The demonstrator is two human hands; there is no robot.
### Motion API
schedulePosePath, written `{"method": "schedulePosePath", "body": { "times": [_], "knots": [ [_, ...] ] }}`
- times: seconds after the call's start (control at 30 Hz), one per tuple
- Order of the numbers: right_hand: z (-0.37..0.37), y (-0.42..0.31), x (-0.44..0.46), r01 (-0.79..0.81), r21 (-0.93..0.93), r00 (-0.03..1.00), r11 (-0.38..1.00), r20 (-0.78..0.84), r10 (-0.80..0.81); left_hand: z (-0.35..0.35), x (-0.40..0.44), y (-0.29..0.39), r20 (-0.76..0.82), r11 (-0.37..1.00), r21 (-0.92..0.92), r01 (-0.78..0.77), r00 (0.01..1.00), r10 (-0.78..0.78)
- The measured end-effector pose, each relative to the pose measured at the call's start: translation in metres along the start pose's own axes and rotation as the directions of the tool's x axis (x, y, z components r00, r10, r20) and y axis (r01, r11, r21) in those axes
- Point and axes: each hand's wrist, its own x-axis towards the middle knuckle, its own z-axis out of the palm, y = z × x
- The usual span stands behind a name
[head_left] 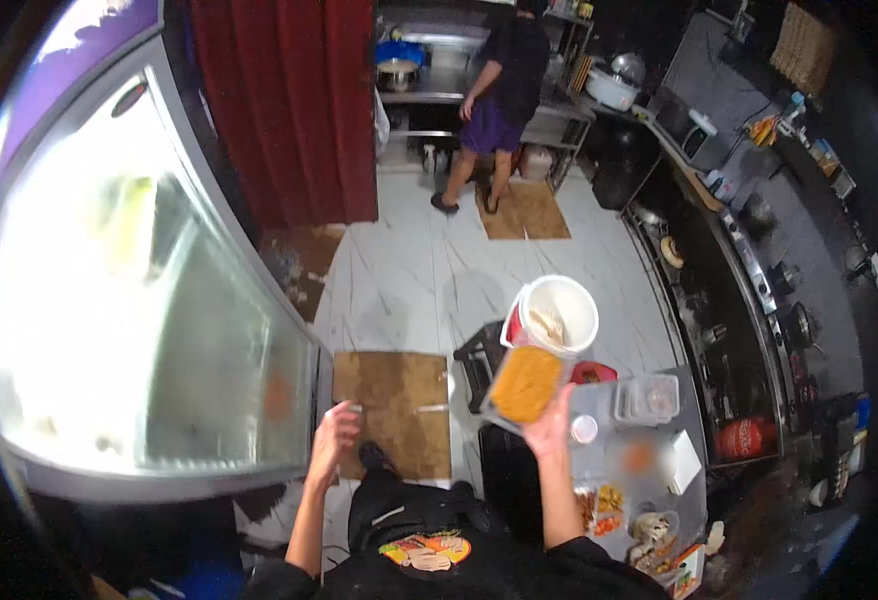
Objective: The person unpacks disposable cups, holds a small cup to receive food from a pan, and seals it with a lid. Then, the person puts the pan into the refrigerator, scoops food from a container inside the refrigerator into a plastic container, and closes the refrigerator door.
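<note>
In the head view my right hand (551, 428) is closed on the edge of a clear plastic container (499, 408) filled with an orange-brown food whose kind I cannot make out. The container is held tilted, just in front of a white bucket (571, 305) with something pale inside. My left hand (336, 436) is raised beside the edge of a glass-fronted fridge (229, 370). Its fingers are loosely bent and apart, with nothing visible in them; whether they touch the fridge edge is unclear.
To my right a grey table (599, 460) bears clear containers (649, 398), a small white tub (584, 429) and cut food. Beyond runs a stove counter (749, 265). Another person (507, 90) stands at a steel counter (439, 85). Brown mats (399, 400) lie on the tiles.
</note>
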Motion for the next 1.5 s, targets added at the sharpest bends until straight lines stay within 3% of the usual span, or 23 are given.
{"method": "schedulePosePath", "body": {
  "times": [0.07, 0.13, 0.2, 0.27, 0.37, 0.43, 0.57, 0.67, 0.77, 0.9, 1.03, 1.1, 1.23, 1.33, 1.43, 1.5],
  "knots": [
    [0.022, -0.023, 0.032, 0.153, -0.003, 0.988, 0.988, -0.025, -0.153, -0.065, 0.010, -0.008, -0.235, 1.000, 0.015, 0.013, 0.972, -0.009],
    [0.033, -0.038, 0.064, 0.278, -0.061, 0.950, 0.959, -0.129, -0.283, -0.117, 0.011, -0.004, -0.503, 0.997, -0.011, 0.081, 0.861, -0.075],
    [0.046, -0.047, 0.089, 0.317, -0.053, 0.938, 0.947, -0.131, -0.321, -0.168, 0.015, -0.024, -0.645, 0.998, -0.010, 0.069, 0.762, -0.059],
    [0.085, -0.043, 0.107, 0.359, -0.090, 0.906, 0.929, -0.207, -0.370, -0.209, 0.019, -0.048, -0.705, 0.998, 0.010, 0.056, 0.708, -0.033],
    [0.105, -0.033, 0.149, 0.351, -0.127, 0.908, 0.928, -0.198, -0.370, -0.193, 0.028, -0.063, -0.718, 0.925, 0.379, -0.024, 0.623, 0.310],
    [0.131, -0.024, 0.173, 0.287, -0.044, 0.947, 0.957, -0.141, -0.290, -0.187, 0.033, -0.071, -0.758, 0.992, 0.123, 0.026, 0.648, 0.077],
    [0.140, -0.009, 0.246, 0.188, -0.012, 0.978, 0.982, -0.085, -0.189, -0.167, 0.066, -0.038, -0.558, 0.968, -0.181, 0.172, 0.793, -0.245],
    [0.142, -0.002, 0.322, 0.190, 0.019, 0.982, 0.982, -0.021, -0.190, -0.158, 0.113, -0.037, -0.456, 0.957, -0.190, 0.219, 0.844, -0.283],
    [0.153, -0.003, 0.403, 0.217, -0.067, 0.976, 0.974, 0.026, -0.216, -0.155, 0.175, -0.041, -0.428, 0.967, -0.151, 0.207, 0.868, -0.253],
    [0.178, -0.016, 0.498, 0.087, 0.001, 0.995, 0.996, 0.051, -0.087, -0.142, 0.262, -0.038, -0.443, 0.948, -0.122, 0.293, 0.839, -0.316],
    [0.201, -0.027, 0.584, 0.036, -0.010, 0.997, 0.999, 0.063, -0.035, -0.132, 0.337, -0.032, -0.386, 0.941, -0.215, 0.263, 0.862, -0.329],
    [0.207, -0.032, 0.613, 0.042, -0.032, 0.998, 0.999, 0.047, -0.040, -0.116, 0.364, -0.008, -0.414, 0.939, -0.166, 0.301, 0.843, -0.343],
    [0.216, -0.040, 0.653, 0.055, -0.045, 0.997, 0.997, 0.059, -0.052, -0.111, 0.417, 0.021, -0.300, 0.952, -0.091, 0.292, 0.904, -0.306],
    [0.211, -0.043, 0.692, 0.054, -0.064, 0.998, 0.996, 0.010, -0.054, -0.099, 0.459, 0.024, -0.341, 0.947, -0.103, 0.305, 0.883, -0.322],
    [0.223, -0.040, 0.713, 0.057, -0.091, 0.997, 0.994, -0.041, -0.061, -0.139, 0.523, -0.019, -0.180, 0.892, -0.200, 0.406, 0.879, -0.440],
    [0.230, -0.038, 0.732, 0.077, -0.116, 0.994, 0.990, -0.071, -0.085, -0.155, 0.574, -0.016, -0.067, 0.889, -0.183, 0.420, 0.897, -0.438]
  ]
}}
